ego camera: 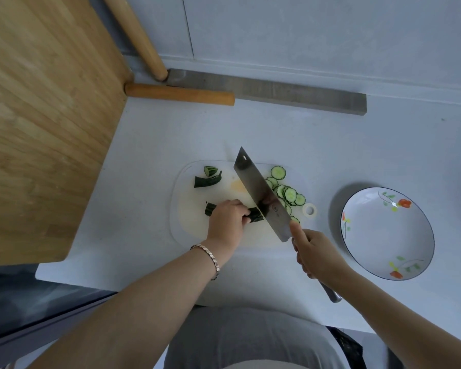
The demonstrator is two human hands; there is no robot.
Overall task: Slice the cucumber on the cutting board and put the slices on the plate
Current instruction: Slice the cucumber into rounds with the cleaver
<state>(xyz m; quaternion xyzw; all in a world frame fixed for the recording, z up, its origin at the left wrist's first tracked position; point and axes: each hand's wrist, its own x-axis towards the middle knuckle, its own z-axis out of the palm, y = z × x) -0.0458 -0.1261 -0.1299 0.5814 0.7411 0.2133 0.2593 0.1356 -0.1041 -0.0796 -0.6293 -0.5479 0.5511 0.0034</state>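
While the left hand holds the cucumber down on the cutting board, its fingers are curled over the top of the dark green piece, so that only the two ends of the piece show, one on each side of the hand. The cucumber lies across the middle of the pale board, roughly left to right. A bracelet sits on the left wrist.

The right hand grips the cleaver with its fingers wrapped round the handle, whose metal end sticks out on the near side of the hand; one finger or the thumb reaches forward along the side of the blade. The broad blade stands on edge and runs from near right to far left, and its flat side meets the cut right end of the cucumber. Whether the edge touches the board I cannot tell.

On the right of the blade the slices lie in an overlapping row on the board, running from its far edge toward its right edge. Two cucumber ends lie at the far left of the board, apart from the rest.

The plate, white with red flowers, stands on the desk to the right of the board, well apart from it, and carries no slices. A large wooden board covers the left of the desk, and a wooden rod lies at the far side beside it.
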